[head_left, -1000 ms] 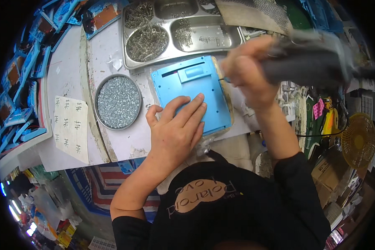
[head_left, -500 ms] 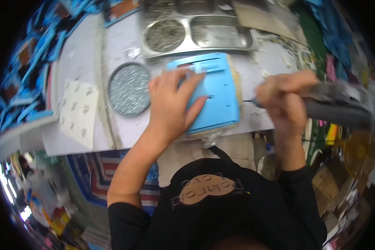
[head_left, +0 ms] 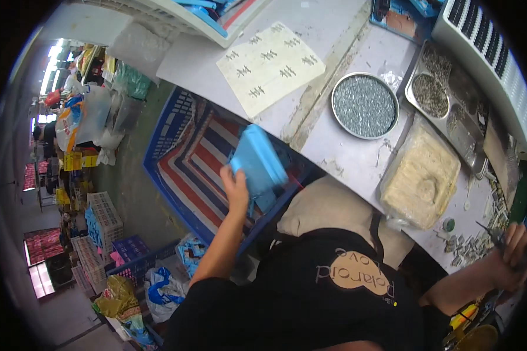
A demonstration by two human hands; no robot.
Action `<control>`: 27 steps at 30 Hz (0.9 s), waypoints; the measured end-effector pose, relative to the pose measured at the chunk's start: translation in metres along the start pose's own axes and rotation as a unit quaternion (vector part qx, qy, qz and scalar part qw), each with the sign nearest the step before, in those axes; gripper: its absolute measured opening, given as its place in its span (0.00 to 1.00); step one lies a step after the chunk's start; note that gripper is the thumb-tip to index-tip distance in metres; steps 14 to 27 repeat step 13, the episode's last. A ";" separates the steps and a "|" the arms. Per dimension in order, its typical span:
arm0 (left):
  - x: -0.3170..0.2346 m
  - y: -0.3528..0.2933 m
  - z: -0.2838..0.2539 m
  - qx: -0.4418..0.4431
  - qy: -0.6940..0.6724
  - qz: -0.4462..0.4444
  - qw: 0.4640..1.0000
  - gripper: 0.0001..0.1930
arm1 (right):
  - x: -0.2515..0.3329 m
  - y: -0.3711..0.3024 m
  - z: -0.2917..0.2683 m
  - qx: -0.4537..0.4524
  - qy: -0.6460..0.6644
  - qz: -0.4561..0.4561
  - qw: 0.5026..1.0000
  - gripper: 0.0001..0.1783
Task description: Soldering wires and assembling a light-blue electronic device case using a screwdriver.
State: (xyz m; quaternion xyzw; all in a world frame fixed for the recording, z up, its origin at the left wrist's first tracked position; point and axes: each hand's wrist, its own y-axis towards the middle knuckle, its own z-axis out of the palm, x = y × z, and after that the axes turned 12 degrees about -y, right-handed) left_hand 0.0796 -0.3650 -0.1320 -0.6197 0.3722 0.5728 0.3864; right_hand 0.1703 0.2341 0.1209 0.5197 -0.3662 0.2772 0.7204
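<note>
My left hand [head_left: 236, 190] grips a flat, light-blue plastic housing [head_left: 257, 157] by its near edge. The housing is tilted and slightly blurred, over a blue basket [head_left: 178, 217] lined with striped red, white and navy cloth. Part of another blue piece shows beneath it in the basket. Far to the right, my right hand [head_left: 514, 254] is closed round a dark power screwdriver [head_left: 493, 235], whose thin bit points left over the table; most of its body is lost at the rim. Between the hands on the table lies a plastic-wrapped, cream-coloured pad [head_left: 423, 175] with a dent in it.
A round tin [head_left: 365, 105] full of small metal pins stands behind the pad. A compartmented steel tray [head_left: 451, 96] holds screws. Loose small parts [head_left: 471, 248] litter the right end of the table. A handwritten sheet [head_left: 270, 69] lies by a white crate [head_left: 202, 23] of blue parts.
My left hand has carried the blue housing from the pad leftward to over the basket. My right hand has drawn away right with the screwdriver. The view has swung left.
</note>
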 end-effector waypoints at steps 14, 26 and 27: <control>-0.088 0.085 0.083 0.108 0.148 0.253 0.950 0.32 | -0.046 0.015 0.043 -0.050 -0.172 0.092 0.980 0.29; -0.088 0.085 0.083 0.108 0.148 0.253 0.950 0.32 | -0.046 0.015 0.043 -0.050 -0.172 0.092 0.980 0.29; -0.088 0.085 0.083 0.108 0.148 0.253 0.950 0.32 | -0.046 0.015 0.043 -0.050 -0.172 0.092 0.980 0.29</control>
